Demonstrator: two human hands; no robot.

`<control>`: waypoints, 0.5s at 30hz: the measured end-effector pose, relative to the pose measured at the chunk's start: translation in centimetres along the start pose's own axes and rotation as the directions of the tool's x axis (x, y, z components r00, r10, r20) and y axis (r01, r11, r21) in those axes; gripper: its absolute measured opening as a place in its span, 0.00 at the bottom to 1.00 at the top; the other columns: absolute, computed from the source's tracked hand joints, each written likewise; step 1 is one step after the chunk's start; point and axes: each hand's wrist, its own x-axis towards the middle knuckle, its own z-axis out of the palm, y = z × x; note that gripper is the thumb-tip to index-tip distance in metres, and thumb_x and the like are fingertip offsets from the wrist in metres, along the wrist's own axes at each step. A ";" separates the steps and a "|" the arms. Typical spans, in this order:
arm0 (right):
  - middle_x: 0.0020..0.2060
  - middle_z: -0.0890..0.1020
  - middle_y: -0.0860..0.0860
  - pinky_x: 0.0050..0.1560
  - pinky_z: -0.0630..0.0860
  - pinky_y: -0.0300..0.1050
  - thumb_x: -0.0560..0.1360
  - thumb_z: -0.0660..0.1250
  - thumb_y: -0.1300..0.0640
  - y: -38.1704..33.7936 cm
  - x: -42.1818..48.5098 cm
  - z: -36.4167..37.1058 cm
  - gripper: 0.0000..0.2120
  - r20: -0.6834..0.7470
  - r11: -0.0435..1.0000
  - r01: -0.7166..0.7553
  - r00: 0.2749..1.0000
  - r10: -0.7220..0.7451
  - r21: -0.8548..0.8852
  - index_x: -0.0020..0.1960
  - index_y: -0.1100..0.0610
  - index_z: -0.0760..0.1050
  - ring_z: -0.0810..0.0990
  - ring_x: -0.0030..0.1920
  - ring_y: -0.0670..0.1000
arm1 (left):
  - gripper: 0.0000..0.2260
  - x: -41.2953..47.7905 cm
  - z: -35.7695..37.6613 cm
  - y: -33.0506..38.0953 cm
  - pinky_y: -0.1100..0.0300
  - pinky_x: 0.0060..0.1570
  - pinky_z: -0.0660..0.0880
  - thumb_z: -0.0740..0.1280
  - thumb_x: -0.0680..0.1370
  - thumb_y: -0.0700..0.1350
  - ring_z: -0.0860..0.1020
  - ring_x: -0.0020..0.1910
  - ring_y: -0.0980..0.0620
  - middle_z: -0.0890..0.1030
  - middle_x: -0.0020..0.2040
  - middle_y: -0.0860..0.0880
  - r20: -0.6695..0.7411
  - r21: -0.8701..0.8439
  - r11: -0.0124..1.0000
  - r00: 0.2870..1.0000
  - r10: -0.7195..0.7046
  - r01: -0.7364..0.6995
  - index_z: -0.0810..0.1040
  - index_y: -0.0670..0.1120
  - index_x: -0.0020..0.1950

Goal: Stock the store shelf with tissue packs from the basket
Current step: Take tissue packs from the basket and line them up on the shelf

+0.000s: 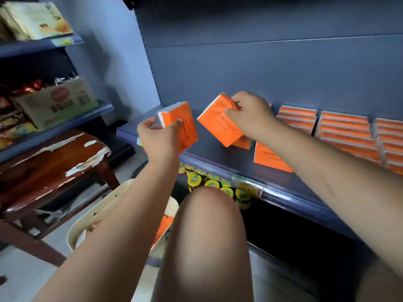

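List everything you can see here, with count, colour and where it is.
shelf: one, dark blue-grey, centre to right
stacks: several, orange packs, right on the shelf
flat pack: one, orange, on the shelf under the right forearm
left pack: one, orange, above the shelf's left end
right pack: one, orange, tilted over the shelf
basket: one, cream, on the floor, lower left
basket packs: count unclear, orange, in the basket
jars: many, yellow-green lids, below the shelf
stool: one, brown, peeling, left
box: one, cardboard, left rack
snack bags: several, pale yellow, top left
knee: one, centre
left hand: grips left pack
right hand: grips right pack
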 end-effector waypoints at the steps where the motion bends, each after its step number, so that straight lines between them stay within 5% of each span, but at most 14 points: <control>1: 0.48 0.83 0.57 0.51 0.74 0.52 0.78 0.70 0.52 0.9 0.1 -0.7 0.11 -0.005 0.999 0.003 1.000 -0.004 -0.035 0.53 0.60 0.79 0.79 0.52 0.59 | 0.24 -0.6 1.4 0.0 0.60 0.29 0.79 0.79 0.68 0.46 0.85 0.45 0.47 0.83 0.51 0.45 -0.026 -0.009 1.000 1.000 0.018 -0.018 0.78 0.42 0.61; 5: 0.48 0.82 0.58 0.52 0.76 0.55 0.77 0.69 0.52 3.1 0.9 -1.2 0.12 0.011 0.987 0.029 1.000 -0.027 -0.155 0.51 0.61 0.79 0.79 0.53 0.62 | 0.14 -1.8 5.4 -1.3 0.53 0.38 0.82 0.77 0.71 0.45 0.85 0.44 0.50 0.84 0.46 0.49 -0.026 0.028 0.998 0.998 0.057 -0.057 0.80 0.45 0.53; 9: 0.52 0.82 0.59 0.52 0.75 0.51 0.77 0.69 0.51 3.0 2.0 -0.6 0.13 0.052 0.955 0.145 0.989 -0.136 -0.259 0.55 0.60 0.79 0.79 0.56 0.62 | 0.12 -1.6 6.1 -3.5 0.56 0.42 0.79 0.77 0.73 0.42 0.81 0.41 0.56 0.82 0.45 0.52 0.007 0.104 0.988 0.993 0.117 -0.117 0.75 0.51 0.48; 15: 0.49 0.81 0.59 0.50 0.78 0.53 0.77 0.68 0.50 3.2 3.0 1.1 0.13 0.086 0.895 0.249 0.968 -0.234 -0.370 0.53 0.59 0.79 0.80 0.53 0.63 | 0.13 3.1 4.5 -2.5 0.44 0.46 0.84 0.79 0.71 0.42 0.85 0.50 0.47 0.85 0.50 0.48 0.134 0.269 0.949 0.982 0.131 -0.163 0.77 0.52 0.48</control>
